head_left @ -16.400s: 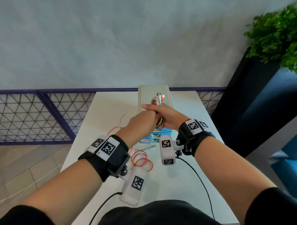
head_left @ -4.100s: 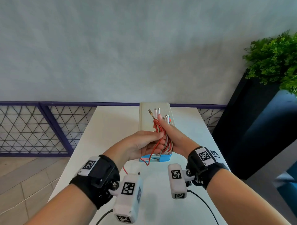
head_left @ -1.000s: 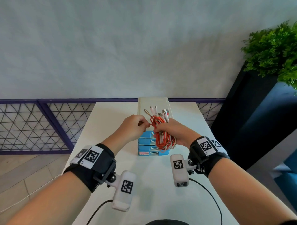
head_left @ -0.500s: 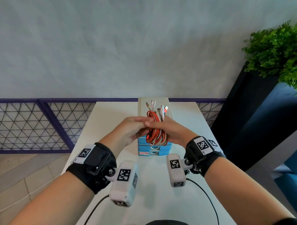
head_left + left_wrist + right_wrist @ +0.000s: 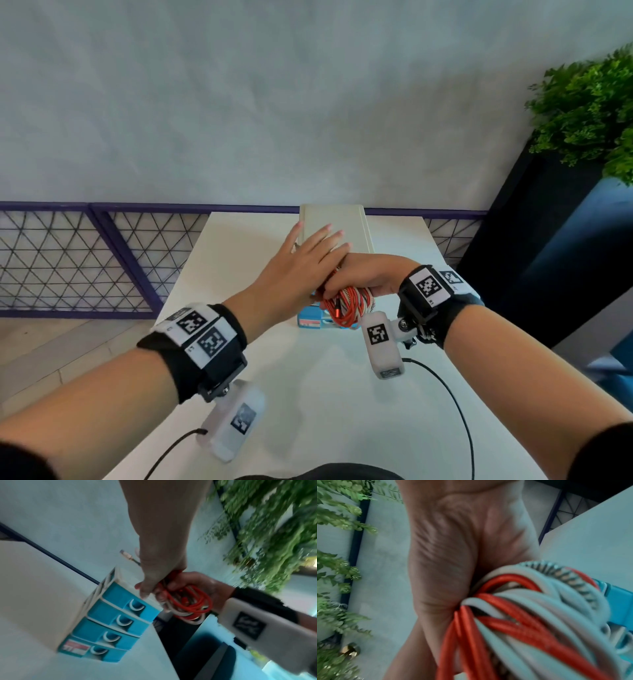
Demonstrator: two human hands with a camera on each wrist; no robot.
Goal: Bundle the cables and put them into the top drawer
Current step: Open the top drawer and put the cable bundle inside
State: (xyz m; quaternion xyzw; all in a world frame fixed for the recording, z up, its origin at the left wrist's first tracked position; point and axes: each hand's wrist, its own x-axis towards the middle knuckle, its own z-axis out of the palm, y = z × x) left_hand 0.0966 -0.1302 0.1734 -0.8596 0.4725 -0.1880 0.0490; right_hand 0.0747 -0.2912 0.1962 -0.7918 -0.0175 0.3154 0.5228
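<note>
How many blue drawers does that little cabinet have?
4, stacked: top drawer beside the left hand, second, third, and bottom with a red-and-white label. All look closed.

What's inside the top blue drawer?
Nothing shows: the top drawer is closed, so its inside is hidden. The cable bundle is outside it, gripped by the right hand.

Cable bundle point(image 5: 187, 605) in right hand point(image 5: 197, 586)

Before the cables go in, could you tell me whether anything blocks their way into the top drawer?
Yes: the top drawer is closed, flush with those below. The right hand holds the cables just in front of it; the left hand is open above.
</note>
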